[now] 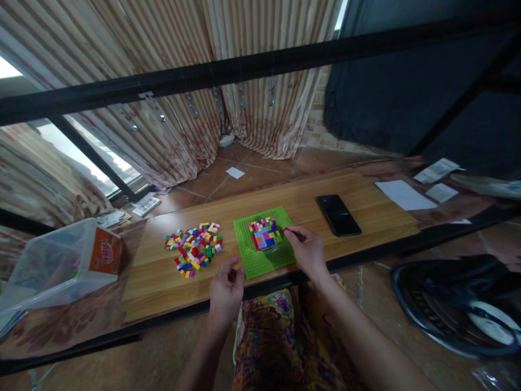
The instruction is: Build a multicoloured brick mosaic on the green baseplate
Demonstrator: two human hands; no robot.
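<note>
A person works over a wooden table (140, 285), the fingers of the right hand (307, 247) pinching a small red piece (286, 229) at the right edge of a square green baseplate (264, 267). The multicolored brick block (265, 234) sits near the middle of that plate, just to the left of the pinched piece; the right hand is the nearer of the two. The block looks roughly square, with no clear long axis, and the red piece is too small to show which way its own runs. The left hand (227, 282) waits by the plate's near left corner, its fingers loosely curled; whether they hold anything cannot be told. Beyond it, to the left and farther from the person, lie the loose bricks (195, 250), one scattered heap of many colors, too many and too tightly crowded to count. In all there are two hands, one plate, one block, one pinched piece, one black phone (339, 215) lying to the right, and one clear plastic bin (61, 260) beside the table's left end.
</note>
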